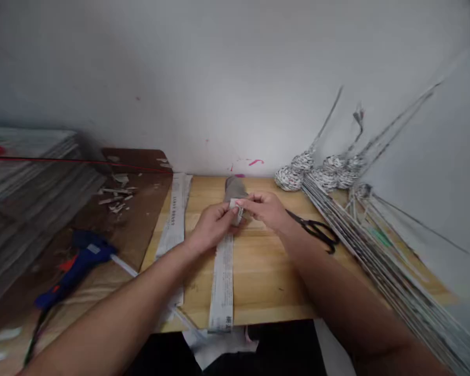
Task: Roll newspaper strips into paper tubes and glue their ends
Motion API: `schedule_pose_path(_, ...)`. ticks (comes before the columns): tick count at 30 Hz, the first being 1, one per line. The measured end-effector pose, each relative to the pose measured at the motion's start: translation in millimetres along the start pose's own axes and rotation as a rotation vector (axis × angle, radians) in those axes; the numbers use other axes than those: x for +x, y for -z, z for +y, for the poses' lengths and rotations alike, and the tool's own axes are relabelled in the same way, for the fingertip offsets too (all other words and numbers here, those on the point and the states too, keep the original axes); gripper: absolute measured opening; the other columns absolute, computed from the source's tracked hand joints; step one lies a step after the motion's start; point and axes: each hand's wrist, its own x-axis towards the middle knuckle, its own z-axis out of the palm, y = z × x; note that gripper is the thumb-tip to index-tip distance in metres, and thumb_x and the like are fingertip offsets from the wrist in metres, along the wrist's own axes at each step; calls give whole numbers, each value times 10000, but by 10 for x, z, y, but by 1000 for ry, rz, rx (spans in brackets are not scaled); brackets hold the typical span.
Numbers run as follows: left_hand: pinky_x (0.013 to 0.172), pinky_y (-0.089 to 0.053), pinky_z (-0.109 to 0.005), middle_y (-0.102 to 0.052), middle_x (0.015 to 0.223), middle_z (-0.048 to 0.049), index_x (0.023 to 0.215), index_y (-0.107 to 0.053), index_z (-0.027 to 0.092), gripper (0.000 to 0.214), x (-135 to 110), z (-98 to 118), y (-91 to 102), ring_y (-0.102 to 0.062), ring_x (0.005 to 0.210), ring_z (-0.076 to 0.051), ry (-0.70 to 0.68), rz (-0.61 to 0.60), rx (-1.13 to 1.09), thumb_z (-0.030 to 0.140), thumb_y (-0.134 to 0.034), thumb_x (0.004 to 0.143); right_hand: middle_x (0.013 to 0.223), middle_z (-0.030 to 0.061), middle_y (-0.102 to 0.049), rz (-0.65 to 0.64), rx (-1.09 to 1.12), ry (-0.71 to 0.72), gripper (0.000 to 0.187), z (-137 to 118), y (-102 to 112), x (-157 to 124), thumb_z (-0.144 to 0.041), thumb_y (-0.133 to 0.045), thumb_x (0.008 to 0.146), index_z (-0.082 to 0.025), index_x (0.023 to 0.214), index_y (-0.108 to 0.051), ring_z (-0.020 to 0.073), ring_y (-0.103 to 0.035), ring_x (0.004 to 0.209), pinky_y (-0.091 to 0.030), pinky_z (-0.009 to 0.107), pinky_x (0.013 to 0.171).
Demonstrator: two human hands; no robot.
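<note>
A long strip of newspaper [222,282] runs from the front edge of the wooden board up to my hands. My left hand [213,223] pinches the strip's far end between thumb and fingers. From the other side, my right hand [264,209] closes its thumb and fingertips on the same end, which looks folded or curled there. Just behind my fingers lies a grey-brown object [234,189], partly hidden and blurred, so its kind is unclear. To the right of my right wrist rest black-handled scissors [319,230].
More newspaper strips [174,214] lie left on the board [274,282]. A blue glue gun [82,266] with a white stick sits further left, near stacked paper [27,183]. At right are rolled paper sticks [360,250] and woven paper gourd shapes [290,177] against the wall.
</note>
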Motion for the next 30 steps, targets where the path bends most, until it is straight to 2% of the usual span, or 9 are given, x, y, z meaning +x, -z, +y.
schedule_pose_path(4, 672, -554, -306, -730, 817, -78, 939, -699, 123, 376, 21, 56, -28, -675, 753, -194, 60, 1, -60, 478, -663, 820, 580, -46, -503, -7, 42, -15, 404, -29, -21, 13, -534, -788, 675, -153, 685, -655, 66, -368, 496, -269, 230, 465)
schedule_pose_path(8, 661, -550, -306, -735, 793, -95, 941, -704, 117, 326, 30, 109, -22, -693, 744, -202, 139, 18, -147, 418, -677, 818, 689, 4, -583, -146, 80, -51, 412, -101, 66, -9, -552, -719, 756, -142, 800, -714, 84, -455, 562, -270, 222, 453)
schedule_pose_path(10, 660, -551, -307, -736, 783, -96, 944, -704, 117, 296, 32, 119, -16, -698, 732, -200, 148, 22, -166, 389, -667, 831, 677, 7, -584, -171, 70, -60, 409, -124, 103, -20, -530, -732, 751, -138, 868, -738, 90, -466, 574, -270, 219, 451)
schedule_pose_path(14, 644, -548, -295, -737, 770, -98, 911, -697, 114, 259, 35, 104, -18, -696, 709, -189, 149, 23, -167, 361, -672, 836, 579, -23, -545, -146, 30, -48, 395, -118, 103, -19, -480, -776, 712, -132, 898, -761, 78, -426, 524, -280, 225, 462)
schedule_pose_path(21, 633, -549, -293, -739, 786, -100, 950, -683, 126, 283, 31, 77, -22, -703, 716, -193, 157, -16, -175, 391, -652, 856, 536, -30, -528, -106, -18, -47, 370, -105, 83, -8, -462, -727, 750, -123, 897, -762, 77, -401, 486, -276, 232, 457)
schedule_pose_path(30, 642, -547, -291, -739, 805, -109, 967, -681, 122, 345, 25, 72, -27, -701, 726, -193, 141, -30, -172, 442, -662, 838, 537, -33, -527, -133, 11, -78, 362, -155, 74, -25, -479, -718, 746, -128, 833, -734, 77, -394, 478, -260, 234, 452)
